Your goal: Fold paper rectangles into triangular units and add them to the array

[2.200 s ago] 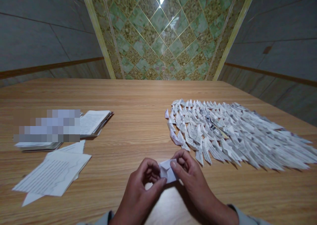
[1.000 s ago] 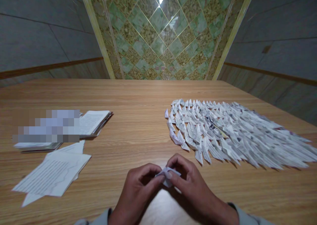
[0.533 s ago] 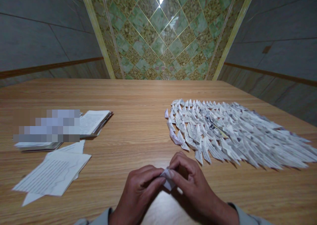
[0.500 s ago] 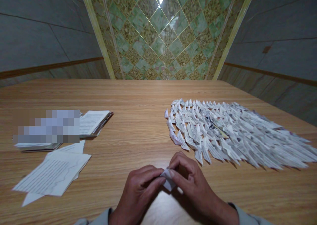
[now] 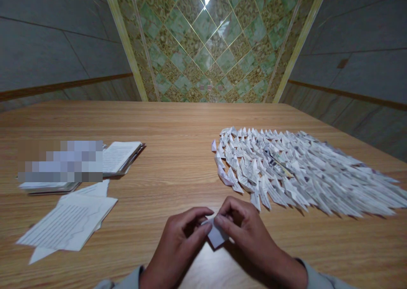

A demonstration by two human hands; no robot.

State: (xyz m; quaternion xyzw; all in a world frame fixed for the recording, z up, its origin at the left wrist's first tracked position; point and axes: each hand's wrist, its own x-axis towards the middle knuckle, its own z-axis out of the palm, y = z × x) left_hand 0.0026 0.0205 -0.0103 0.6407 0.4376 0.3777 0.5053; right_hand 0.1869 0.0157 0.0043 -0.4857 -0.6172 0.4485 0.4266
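In the head view, a small piece of folded paper [image 5: 218,237] was between the person's two hands, above the near part of the wooden counter [image 5: 171,162], one corner pointing down toward the person. The right hand [image 5: 249,229] had its grip pinched on the paper, thumb on top. The left hand [image 5: 178,240] laid its thumb on the paper's left side, its index finger arched apart from that thumb; whether its grip was closed behind the paper could not be told. Beyond the right hand, many pointed paper pieces [image 5: 270,170] stood in packed rows. Well to the left lay overlapping loose sheets [image 5: 68,223], with a stack of printed pages [image 5: 121,155] behind them, partly hidden by a pixelated patch.
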